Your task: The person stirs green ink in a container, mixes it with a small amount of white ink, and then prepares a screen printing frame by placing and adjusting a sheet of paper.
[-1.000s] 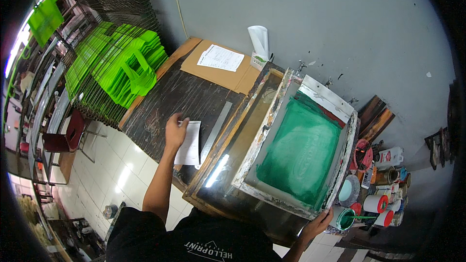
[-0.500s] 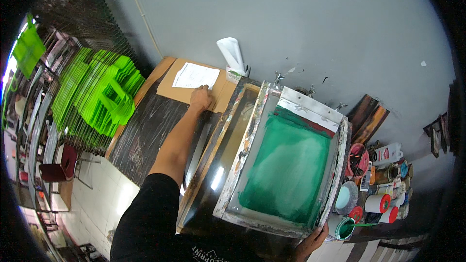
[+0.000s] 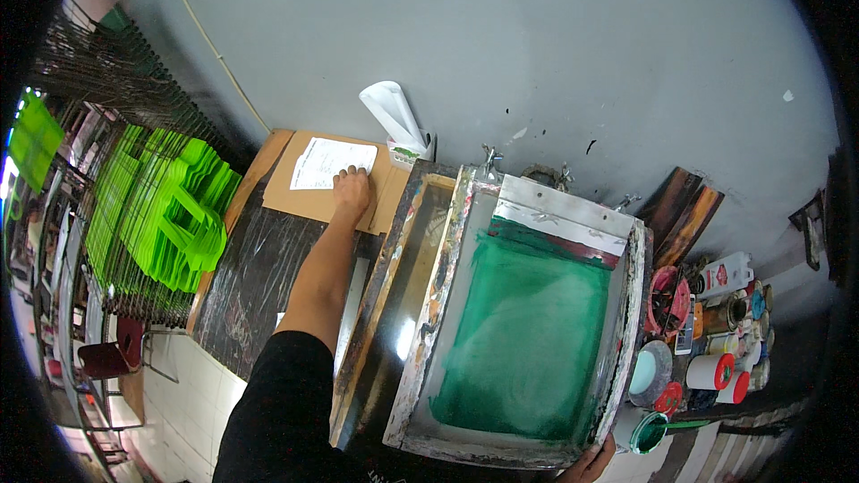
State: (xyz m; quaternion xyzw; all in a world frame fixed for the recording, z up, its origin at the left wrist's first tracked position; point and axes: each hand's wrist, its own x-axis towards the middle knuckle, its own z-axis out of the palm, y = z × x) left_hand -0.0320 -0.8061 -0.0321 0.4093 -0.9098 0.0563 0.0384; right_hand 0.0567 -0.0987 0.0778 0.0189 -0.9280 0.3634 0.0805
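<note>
My left hand (image 3: 352, 192) reaches across the dark table, its fingers curled and closed at the lower right corner of some printed white paper sheets (image 3: 315, 165). The sheets lie on a flat piece of brown cardboard (image 3: 279, 195). My right hand (image 3: 591, 463) grips the near right corner of a screen-printing frame (image 3: 420, 340); part of that hand is hidden below the frame. Green ink (image 3: 528, 340) covers most of the mesh. The frame is tilted up, its far end under a white clamp bar (image 3: 564, 215), over a glass-topped base with a wooden edge (image 3: 358, 367).
Bright green bags (image 3: 170, 215) hang on a wire rack at left. A white holder with rolled material (image 3: 394, 116) stands behind the cardboard. On the right are several ink tubs, an open pot of green ink (image 3: 649, 434), a pink bowl (image 3: 668, 300) and a white jug (image 3: 727, 275).
My left hand has moved slightly further onto the corner of the paper sheets. My right hand stays on the frame's corner. The whole view has shifted a little.
</note>
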